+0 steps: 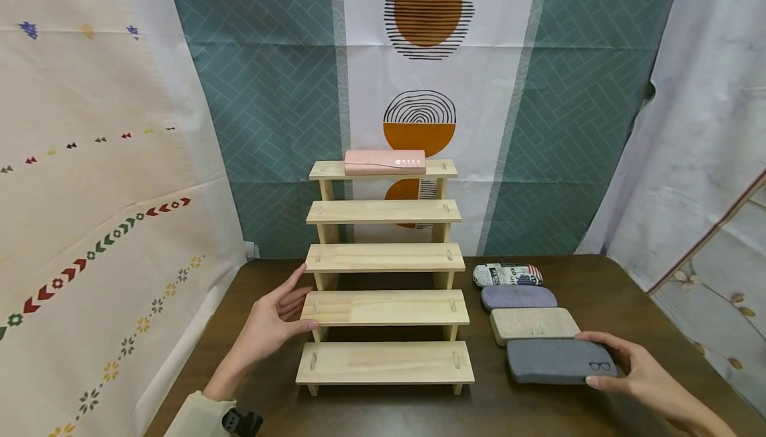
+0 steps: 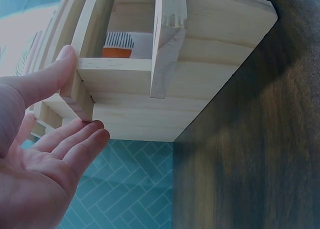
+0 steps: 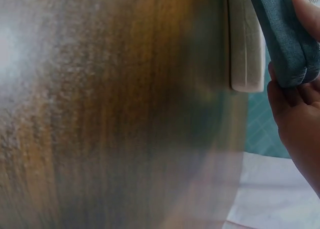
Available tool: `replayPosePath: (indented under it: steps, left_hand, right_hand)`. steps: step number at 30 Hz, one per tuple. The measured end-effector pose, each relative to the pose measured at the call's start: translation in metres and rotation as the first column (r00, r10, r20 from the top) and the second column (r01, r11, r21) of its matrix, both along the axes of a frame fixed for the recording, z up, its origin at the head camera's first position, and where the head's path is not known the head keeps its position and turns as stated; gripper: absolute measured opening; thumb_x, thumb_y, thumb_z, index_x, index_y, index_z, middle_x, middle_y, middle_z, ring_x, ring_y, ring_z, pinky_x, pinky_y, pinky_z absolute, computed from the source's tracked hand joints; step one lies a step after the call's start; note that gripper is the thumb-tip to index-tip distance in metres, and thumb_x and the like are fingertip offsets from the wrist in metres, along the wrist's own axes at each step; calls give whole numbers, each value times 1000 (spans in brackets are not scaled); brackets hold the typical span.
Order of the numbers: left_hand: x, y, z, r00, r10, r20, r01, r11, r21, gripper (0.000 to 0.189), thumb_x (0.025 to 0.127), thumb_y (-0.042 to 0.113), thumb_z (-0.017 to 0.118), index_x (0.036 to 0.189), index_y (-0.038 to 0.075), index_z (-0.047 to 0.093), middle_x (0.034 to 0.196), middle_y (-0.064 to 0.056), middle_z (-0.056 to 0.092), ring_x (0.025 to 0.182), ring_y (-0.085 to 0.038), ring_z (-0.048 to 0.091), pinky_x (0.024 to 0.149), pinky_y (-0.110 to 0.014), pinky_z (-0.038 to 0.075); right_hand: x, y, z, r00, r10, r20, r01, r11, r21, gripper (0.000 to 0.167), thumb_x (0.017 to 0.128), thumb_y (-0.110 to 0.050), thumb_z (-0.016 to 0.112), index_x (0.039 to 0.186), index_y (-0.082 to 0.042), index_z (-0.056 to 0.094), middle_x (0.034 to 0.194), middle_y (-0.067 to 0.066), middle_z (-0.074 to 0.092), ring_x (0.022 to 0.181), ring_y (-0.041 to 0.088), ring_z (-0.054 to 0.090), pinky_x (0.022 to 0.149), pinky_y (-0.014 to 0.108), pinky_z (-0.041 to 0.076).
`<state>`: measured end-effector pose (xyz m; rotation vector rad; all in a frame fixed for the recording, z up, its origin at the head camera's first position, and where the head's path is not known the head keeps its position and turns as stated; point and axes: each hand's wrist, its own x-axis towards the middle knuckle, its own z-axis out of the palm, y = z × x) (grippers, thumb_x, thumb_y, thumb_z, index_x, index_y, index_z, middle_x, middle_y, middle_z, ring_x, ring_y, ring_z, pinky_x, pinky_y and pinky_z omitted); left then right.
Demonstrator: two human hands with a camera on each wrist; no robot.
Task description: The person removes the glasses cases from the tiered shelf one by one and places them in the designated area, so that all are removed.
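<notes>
A stepped wooden display stand [image 1: 385, 362] with several shelves is upright on the dark table. My left hand [image 1: 269, 322] holds its left side, thumb on the end of the second shelf from the bottom and index fingertip at the shelf above. In the left wrist view, the thumb and fingers [image 2: 82, 144] lie on either side of a shelf board's end. On the right, my right hand [image 1: 637, 372] grips the right end of a grey-blue glasses case [image 1: 547, 361] with a small glasses drawing. The right wrist view shows this case [image 3: 282, 36] raised off the table.
A pink glasses case [image 1: 383, 163] lies on the top shelf. Behind the grey-blue case lie a beige case [image 1: 532, 326], a purple-grey case [image 1: 518, 297] and a newsprint-patterned case [image 1: 507, 275]. Patterned cloths [image 1: 275, 111] hang around the brown table [image 1: 407, 417].
</notes>
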<state>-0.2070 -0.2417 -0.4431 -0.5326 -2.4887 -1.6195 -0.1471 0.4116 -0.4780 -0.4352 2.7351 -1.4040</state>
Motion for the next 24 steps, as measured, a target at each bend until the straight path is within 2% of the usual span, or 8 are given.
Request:
replayPosePath:
  steps: [3,7,12,15,19,24]
  left_hand:
    - [0,0,0,1000,3,-1,-3,1000,-4,104,80,7,93,166,29,38,143,-24,61,133,-40,58,105,-47,52]
    - [0,1,0,1000,5,0,-5,1000,-6,104,80,6,93,166,29,38,143,-24,61,133,-40,58,105,-48,51]
    - [0,1,0,1000,7,3,-7,1000,-6,104,80,7,93,166,29,38,144,-24,61,133,-40,58,105,-49,51]
    - [0,0,0,1000,7,3,-7,1000,-6,104,81,7,93,166,29,38,144,-24,61,133,-40,58,105,-48,52]
    - [0,0,-1,1000,4,2,-4,1000,-3,104,80,7,93,166,29,38,144,-24,61,133,-40,58,105,-47,52]
    - [-1,0,-1,1000,3,1,-3,1000,2,104,80,7,93,166,30,38,144,-24,61,133,-40,58,105,-48,51]
  right_hand:
    - [-1,0,-4,1000,6,-2,-6,1000,11,62,93,-11,82,148,-1,55,137,-25,53,121,-17,45,86,14,50]
    - [-1,-2,-8,1000,5,-11,-4,1000,22,61,92,-11,83,146,-2,57,138,-17,56,120,-14,49,85,14,50]
    - [-4,-4,-8,999,-9,37,8,999,31,64,93,-15,84,148,-2,56,146,10,53,119,-16,47,85,15,51]
    - [-4,-4,-9,999,-14,52,12,999,42,65,92,-17,84,149,-3,55,148,20,51,119,-16,46,85,16,51]
    - [-5,-4,-11,1000,-15,8,14,996,86,63,91,-19,86,147,-8,58,146,14,54,119,-15,45,84,17,50]
    - [-7,-2,-18,987,22,-159,1,990,141,59,85,-15,90,139,-12,66,135,-4,62,117,-8,51,82,20,49]
